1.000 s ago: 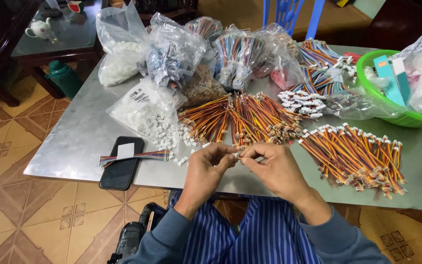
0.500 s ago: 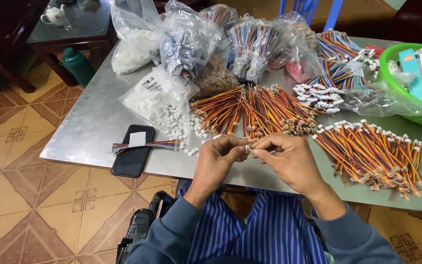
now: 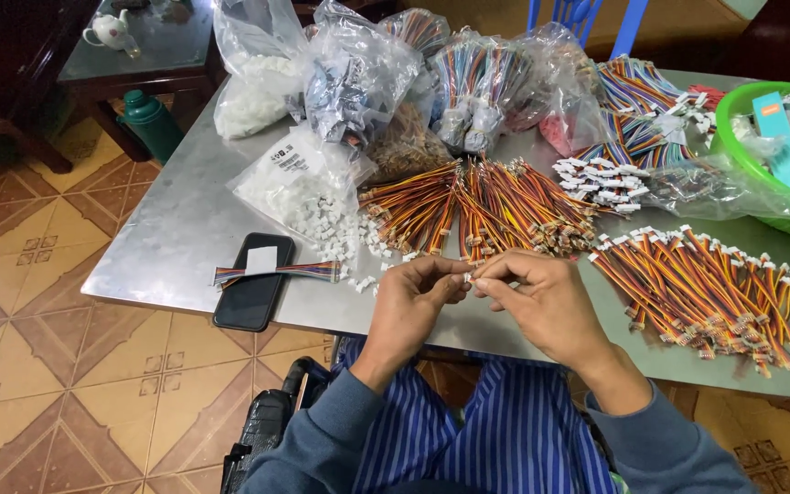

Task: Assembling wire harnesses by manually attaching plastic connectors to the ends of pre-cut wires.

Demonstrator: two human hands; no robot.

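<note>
1. The left hand [image 3: 411,306] and the right hand [image 3: 541,297] meet over the near edge of the grey bench [image 3: 176,238], fingertips turned toward each other.
2. Between them sits a small white connector [image 3: 468,277], pinched in the grip of both hands: the left fingers close on it from one side, the right thumb and forefinger from the other.
3. The connector lies right at the fingertips, above the bench and not resting on it; whether a wire hangs from it cannot be told.
4. Just beyond the hands lies a fanned pile of orange, red and yellow wire leads [image 3: 477,206].
5. To the right, a second pile of wire leads with white plugs [image 3: 701,284] lies near the right wrist.
6. To the left, loose white housings [image 3: 340,233] spill from a clear bag, beside a black phone [image 3: 253,282] with a flat rainbow ribbon cable [image 3: 308,271] across it.
</note>
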